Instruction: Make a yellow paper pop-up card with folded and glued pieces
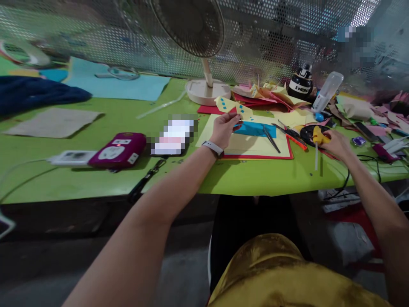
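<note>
My left hand (225, 128) pinches a yellow paper cut-out (243, 110) with small blue squares on it, shaped somewhat like butterfly wings. Under it lie a blue paper strip (252, 128) and pale yellow paper (246, 147) with a red edge. Tweezers (271, 138) rest across the blue strip. Off to the right, my right hand (337, 143) is wrapped round a yellow glue gun (319, 135), and a clear glue stick (316, 157) sticks out towards me. The gun is over a round black dish (306, 133); whether they touch, I cannot tell.
An orange cutter (297, 142) lies left of the glue gun. A fan (207, 91), a black bottle (300, 83) and a clear bottle (327, 91) stand behind, among paper scraps. Leftward are a phone (174, 136), a purple power socket block (119, 149) and light blue paper (118, 87).
</note>
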`<state>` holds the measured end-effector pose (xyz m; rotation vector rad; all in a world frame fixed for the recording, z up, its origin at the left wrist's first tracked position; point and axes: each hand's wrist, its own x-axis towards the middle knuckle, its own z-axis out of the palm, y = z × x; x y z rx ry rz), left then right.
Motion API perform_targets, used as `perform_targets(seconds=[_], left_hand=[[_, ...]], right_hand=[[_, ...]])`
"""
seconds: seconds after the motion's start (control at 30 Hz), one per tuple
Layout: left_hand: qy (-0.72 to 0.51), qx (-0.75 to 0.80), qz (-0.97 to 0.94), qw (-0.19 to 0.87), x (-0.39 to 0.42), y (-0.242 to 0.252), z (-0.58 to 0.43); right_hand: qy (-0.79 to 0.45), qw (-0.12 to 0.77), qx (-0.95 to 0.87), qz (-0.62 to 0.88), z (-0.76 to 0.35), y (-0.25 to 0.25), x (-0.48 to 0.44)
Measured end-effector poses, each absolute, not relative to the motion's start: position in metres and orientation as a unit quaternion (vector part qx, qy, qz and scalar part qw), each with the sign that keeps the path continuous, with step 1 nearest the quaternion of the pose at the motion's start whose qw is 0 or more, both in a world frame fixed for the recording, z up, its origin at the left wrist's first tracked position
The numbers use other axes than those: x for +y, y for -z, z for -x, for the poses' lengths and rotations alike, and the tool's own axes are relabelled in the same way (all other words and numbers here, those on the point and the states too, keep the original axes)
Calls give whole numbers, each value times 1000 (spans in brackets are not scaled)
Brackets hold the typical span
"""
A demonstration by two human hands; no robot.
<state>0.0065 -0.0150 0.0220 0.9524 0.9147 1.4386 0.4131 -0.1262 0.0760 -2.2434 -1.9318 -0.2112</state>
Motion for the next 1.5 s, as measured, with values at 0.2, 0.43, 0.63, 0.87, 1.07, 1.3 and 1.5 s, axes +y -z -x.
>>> perform_targets(seconds=[0.2,0.43,0.63,0.87,1.07,1.3,1.5], left_hand=[[-615,388,-399,559,-14,-22,-7],[-612,393,-400,557,-12,-20,-7],[-618,391,-366,575,-9,-18,-5],[-626,380,-352,584,-2,-12,-1],[-633,354,-351,592,2,-9,-1],[-612,367,-324,621,-2,-16,0],[-603,384,-333,614,-4,-17,-2]], right_hand=[[-4,100,-673,733,-433,-86,-130],[-64,183,-738,647,-341,-88,-122],[-89,166,-764,617,-254,-61,-96],[-122,212,-725,644,-251,-51,-83],[-345,380,-586,626,-269,-65,-81],[-476,481,-534,507,-263,-94,-86],[-357,512,-574,530,-239,-87,-76]])
